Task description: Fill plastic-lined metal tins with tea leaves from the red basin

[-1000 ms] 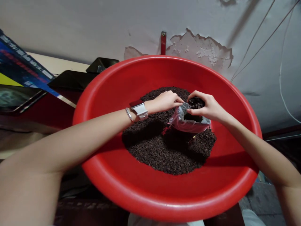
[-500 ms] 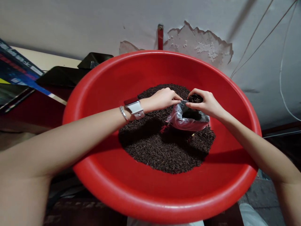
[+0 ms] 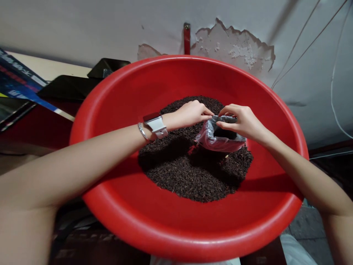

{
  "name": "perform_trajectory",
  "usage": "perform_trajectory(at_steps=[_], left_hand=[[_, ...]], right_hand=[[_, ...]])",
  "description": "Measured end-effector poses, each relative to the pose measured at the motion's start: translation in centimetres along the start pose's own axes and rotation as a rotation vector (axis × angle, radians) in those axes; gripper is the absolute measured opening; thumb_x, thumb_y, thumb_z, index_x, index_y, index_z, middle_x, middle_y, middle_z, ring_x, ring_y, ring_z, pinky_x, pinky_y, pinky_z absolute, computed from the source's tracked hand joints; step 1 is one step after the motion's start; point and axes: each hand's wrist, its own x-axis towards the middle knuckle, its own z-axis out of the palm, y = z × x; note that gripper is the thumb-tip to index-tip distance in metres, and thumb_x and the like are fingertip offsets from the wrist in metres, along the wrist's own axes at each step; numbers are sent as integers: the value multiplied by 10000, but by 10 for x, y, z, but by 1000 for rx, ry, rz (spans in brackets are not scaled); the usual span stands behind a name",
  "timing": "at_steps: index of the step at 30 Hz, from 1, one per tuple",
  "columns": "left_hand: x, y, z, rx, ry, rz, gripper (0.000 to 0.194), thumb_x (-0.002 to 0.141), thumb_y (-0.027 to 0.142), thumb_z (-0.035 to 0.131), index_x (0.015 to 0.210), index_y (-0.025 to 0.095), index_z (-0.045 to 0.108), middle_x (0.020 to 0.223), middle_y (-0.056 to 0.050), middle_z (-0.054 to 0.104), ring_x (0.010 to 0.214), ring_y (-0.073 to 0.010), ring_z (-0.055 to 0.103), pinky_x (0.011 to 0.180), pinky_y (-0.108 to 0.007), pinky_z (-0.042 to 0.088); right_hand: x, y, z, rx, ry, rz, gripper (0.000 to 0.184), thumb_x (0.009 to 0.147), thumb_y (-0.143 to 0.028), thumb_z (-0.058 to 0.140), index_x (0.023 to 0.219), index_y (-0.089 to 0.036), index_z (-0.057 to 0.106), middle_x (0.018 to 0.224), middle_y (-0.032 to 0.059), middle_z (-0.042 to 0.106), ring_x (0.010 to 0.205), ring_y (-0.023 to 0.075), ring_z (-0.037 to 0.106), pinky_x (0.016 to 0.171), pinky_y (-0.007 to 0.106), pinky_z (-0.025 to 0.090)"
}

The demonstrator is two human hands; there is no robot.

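A large red plastic basin (image 3: 129, 221) fills the middle of the view, and a heap of dark brown grains (image 3: 190, 173) lies in its bottom. A small clear plastic bag (image 3: 217, 141) partly filled with the grains stands on the heap. My left hand (image 3: 190, 112), with a white watch and a thin bracelet at the wrist, pinches the bag's left rim. Its right rim is pinched by my right hand (image 3: 242, 121). The two hands hold the bag's mouth between them, nearly closed.
Behind the basin rises a grey wall with a patch of peeling plaster (image 3: 234, 44) and a short red strip (image 3: 186, 38). Thin wires (image 3: 306, 48) cross the wall at right. Dark flat trays (image 3: 68, 86) and a printed blue box (image 3: 19, 77) lie at left.
My right hand, which held a pinch of grains over the bag, has let them go and now grips the rim. The bag's mouth has narrowed. The view shifted slightly.
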Motion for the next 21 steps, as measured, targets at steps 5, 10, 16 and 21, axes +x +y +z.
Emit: perform_trajectory(at_steps=[5, 10, 16, 21], left_hand=[[0, -2, 1, 4, 10, 9, 291, 865, 336, 497, 1069, 232, 675, 932, -47, 718, 782, -173, 628, 783, -271, 421], [1, -1, 1, -18, -3, -11, 296, 861, 306, 505, 1097, 212, 657, 1057, -53, 683, 875, -180, 630, 849, -281, 413], [2, -3, 2, -13, 3, -8, 288, 862, 320, 510, 1094, 235, 658, 1048, -50, 686, 840, -165, 624, 839, -275, 413], [1, -2, 2, -25, -8, -14, 292, 868, 311, 507, 1102, 223, 655, 1049, -60, 686, 848, -176, 614, 838, -286, 407]], right_hand=[[-13, -31, -2, -23, -85, -147, 246, 824, -380, 524, 977, -206, 606, 1056, 63, 562, 986, 200, 515, 864, 351, 402], [-32, -50, 34, 141, -617, -311, 436, 825, -432, 524, 1177, -175, 526, 1086, 81, 569, 949, 194, 553, 861, 329, 423], [-51, -19, 100, 72, -1054, -10, 1202, 466, -524, 777, 1448, -195, 168, 1486, 204, 113, 1334, 409, 167, 1015, 523, 269], [-57, -6, 114, 130, -1109, 78, 1185, 480, -511, 769, 1444, -177, 168, 1477, 219, 112, 1345, 402, 142, 1037, 503, 252]])
